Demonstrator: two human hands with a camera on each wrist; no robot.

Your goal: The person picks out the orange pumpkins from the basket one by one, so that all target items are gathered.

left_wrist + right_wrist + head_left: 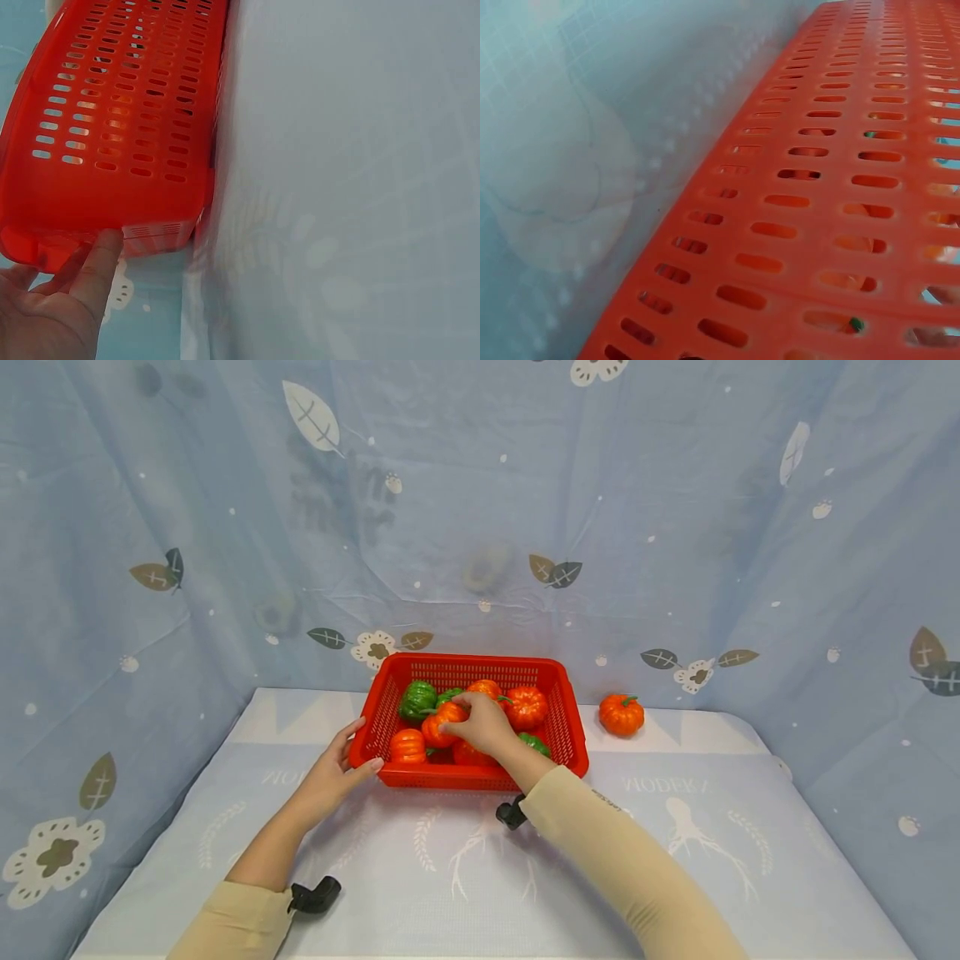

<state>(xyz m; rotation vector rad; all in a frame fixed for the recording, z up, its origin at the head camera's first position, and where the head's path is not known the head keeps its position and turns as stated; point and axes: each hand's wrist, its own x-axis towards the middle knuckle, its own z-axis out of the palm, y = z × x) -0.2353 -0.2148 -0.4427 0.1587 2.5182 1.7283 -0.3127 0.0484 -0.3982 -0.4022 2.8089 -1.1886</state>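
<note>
A red plastic basket (566,718) with slotted walls holds several small orange and green pumpkins. My right hand (483,722) reaches into it and pinches a small orange pumpkin (437,729) between thumb and fingers. In the right wrist view the basket's slotted wall (810,202) hides that hand. At the near left corner, my left hand (330,781) touches the basket from outside, its thumb spread from the fairly straight fingers. The left wrist view shows the left thumb (101,262) against the corner below the slotted wall (112,135). A green pumpkin (417,702) lies behind the held one.
To the right of the basket, another orange pumpkin (621,717) sits on the table's cloth (697,785). A blue patterned curtain (480,510) rises directly behind the basket and along both sides. Black wrist mounts (315,895) are strapped near the sleeves.
</note>
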